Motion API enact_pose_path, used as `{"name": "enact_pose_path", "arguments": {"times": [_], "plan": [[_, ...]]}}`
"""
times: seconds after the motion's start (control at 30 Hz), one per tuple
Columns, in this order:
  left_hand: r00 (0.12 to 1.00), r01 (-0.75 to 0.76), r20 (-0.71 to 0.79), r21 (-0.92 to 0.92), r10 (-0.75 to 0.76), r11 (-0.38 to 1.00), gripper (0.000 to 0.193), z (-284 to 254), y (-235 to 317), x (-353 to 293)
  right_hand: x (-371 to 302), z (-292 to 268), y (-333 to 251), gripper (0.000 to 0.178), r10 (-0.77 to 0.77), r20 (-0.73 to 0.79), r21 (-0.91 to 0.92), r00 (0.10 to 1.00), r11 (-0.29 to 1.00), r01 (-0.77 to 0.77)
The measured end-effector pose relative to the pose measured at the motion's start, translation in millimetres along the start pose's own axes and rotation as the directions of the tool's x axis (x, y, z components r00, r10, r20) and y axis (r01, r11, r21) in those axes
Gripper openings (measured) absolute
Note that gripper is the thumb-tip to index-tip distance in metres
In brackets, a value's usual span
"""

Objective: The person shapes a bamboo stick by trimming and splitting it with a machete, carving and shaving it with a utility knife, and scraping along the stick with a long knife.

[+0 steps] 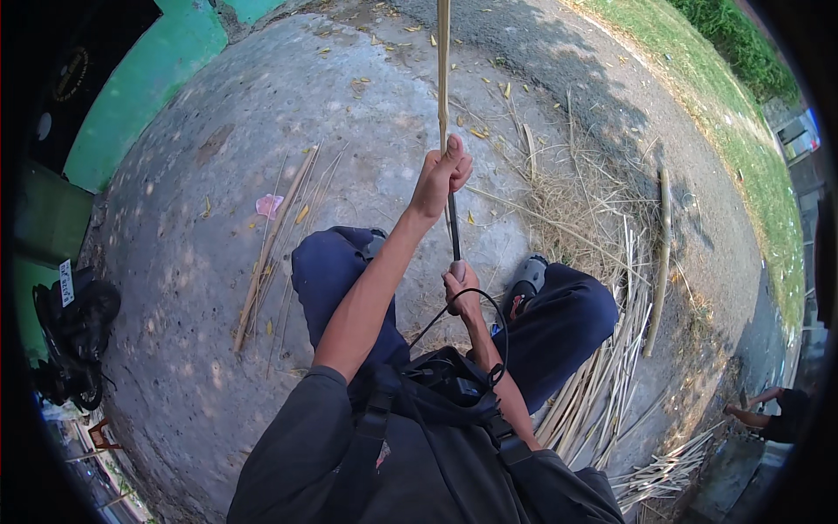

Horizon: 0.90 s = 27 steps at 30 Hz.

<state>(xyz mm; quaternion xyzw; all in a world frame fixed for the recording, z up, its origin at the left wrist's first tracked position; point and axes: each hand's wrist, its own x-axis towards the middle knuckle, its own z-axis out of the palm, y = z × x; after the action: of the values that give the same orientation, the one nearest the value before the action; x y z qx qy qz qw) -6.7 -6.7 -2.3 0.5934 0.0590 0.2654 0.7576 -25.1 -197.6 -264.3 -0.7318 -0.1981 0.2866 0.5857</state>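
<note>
Dark grey top, sleeves pushed up; navy trousers (336,271); black chest pack (454,384) with straps, looping black cable (489,314).

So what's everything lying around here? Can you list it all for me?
Bamboo strip: one, pale tan, upright between the hands.
Knife: one, dark blade, against the strip.
Split strips: a few, tan, on the concrete at left.
Strip pile: many, straw-coloured, at right.
Bamboo pole: one, brown, right of the pile.
Chest bag: one, black, strapped on.
Other person's arm: one, far right.
Left hand: grips the strip.
Right hand: holds the knife's handle.
</note>
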Motion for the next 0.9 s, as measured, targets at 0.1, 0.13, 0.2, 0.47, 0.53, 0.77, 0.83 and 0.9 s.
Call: {"name": "enact_pose_path", "arguments": {"times": [0.1,0.13,0.2,0.47,0.53,0.77,0.83,0.9], "plan": [[1.000,0.008,-0.021,0.016,-0.008,1.000,0.071,-4,-1,-3,2,8,-14,0.017,-0.016,0.063,0.123,0.998,0.992,0.008],[0.993,-0.011,-0.122,0.005,0.012,1.000,0.071,4,0,-2,0,10,-12,0.017,-0.012,0.054,0.124,0.998,0.992,0.005],[0.976,-0.029,-0.216,-0.001,0.028,1.000,0.071,12,1,-3,-2,18,-10,0.016,0.066,0.059,0.264,0.996,0.961,-0.080],[0.936,-0.059,-0.349,-0.017,0.050,0.998,0.072,8,-1,-6,-4,20,-4,0.017,-0.008,0.000,0.099,1.000,0.995,0.008],[0.958,-0.081,-0.273,0.036,0.087,0.996,0.072,17,1,-2,-2,19,6,0.017,-0.037,-0.005,0.124,0.999,0.992,0.037],[0.988,-0.050,-0.147,0.031,0.054,0.998,0.072,22,1,-7,-1,5,55,0.010,0.183,-0.016,-0.096,0.983,0.978,-0.184],[0.997,-0.019,-0.077,0.060,0.024,0.998,0.072,21,1,-9,4,8,49,0.010,0.295,0.004,-0.061,0.956,0.954,-0.294],[0.999,-0.007,-0.032,0.078,0.010,0.997,0.072,20,1,-3,11,15,35,0.010,0.404,0.056,0.148,0.913,0.901,-0.408]]}}
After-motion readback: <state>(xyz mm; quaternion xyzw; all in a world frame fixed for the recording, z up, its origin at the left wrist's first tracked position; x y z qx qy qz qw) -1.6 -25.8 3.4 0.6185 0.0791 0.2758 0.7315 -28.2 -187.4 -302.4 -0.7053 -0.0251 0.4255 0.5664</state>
